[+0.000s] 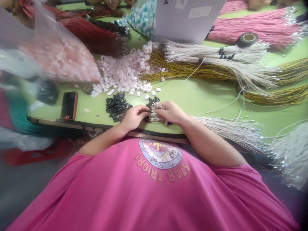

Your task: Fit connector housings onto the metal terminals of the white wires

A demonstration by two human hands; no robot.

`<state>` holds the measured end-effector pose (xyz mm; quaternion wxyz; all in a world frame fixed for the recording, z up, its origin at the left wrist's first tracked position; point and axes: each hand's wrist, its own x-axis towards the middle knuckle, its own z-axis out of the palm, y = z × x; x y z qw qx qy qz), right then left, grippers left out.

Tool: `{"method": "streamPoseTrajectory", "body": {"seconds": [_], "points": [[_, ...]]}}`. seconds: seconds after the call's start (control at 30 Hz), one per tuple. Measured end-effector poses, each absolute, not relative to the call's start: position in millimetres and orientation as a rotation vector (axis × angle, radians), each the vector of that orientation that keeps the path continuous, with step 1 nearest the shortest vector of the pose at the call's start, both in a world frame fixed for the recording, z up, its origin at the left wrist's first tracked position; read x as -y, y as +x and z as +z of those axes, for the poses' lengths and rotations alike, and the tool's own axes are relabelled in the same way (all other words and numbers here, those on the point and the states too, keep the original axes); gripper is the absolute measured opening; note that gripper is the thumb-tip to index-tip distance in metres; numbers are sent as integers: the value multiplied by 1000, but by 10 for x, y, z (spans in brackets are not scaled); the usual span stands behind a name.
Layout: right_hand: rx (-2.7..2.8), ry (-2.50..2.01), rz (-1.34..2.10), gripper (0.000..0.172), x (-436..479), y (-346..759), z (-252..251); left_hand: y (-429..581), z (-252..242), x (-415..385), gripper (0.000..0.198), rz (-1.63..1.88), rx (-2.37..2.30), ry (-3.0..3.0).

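My right hand [171, 112] is closed around the end of a bundle of white wires [226, 130], whose tips [155, 112] stick out to the left. The bundle trails right along the table's front edge. My left hand [136, 117] meets those tips with thumb and forefinger together; whatever small part lies in this pinch is hidden. Behind the wire tips sits a clump of small black pieces [152, 102]. A larger heap of similar black pieces [117, 106] lies just left of my left hand.
Loose white connector housings [127, 69] are piled ahead, beside a clear bag of pinkish housings [60, 54]. A phone [69, 106] lies at left. Yellow wires [204, 71], taped white bundles [214, 53] and a black tape roll [247, 39] are at back right. Other people's hands [112, 4] show at the far edge.
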<state>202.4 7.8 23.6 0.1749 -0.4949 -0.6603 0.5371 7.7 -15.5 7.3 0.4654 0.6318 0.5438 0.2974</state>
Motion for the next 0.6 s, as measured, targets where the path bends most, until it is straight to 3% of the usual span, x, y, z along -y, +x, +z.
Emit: {"method": "streamPoseTrajectory", "body": {"seconds": [0.6], "points": [[1782, -1417, 1476, 18, -54, 2034, 177, -190, 177, 32, 17, 505, -1318, 2156]]}}
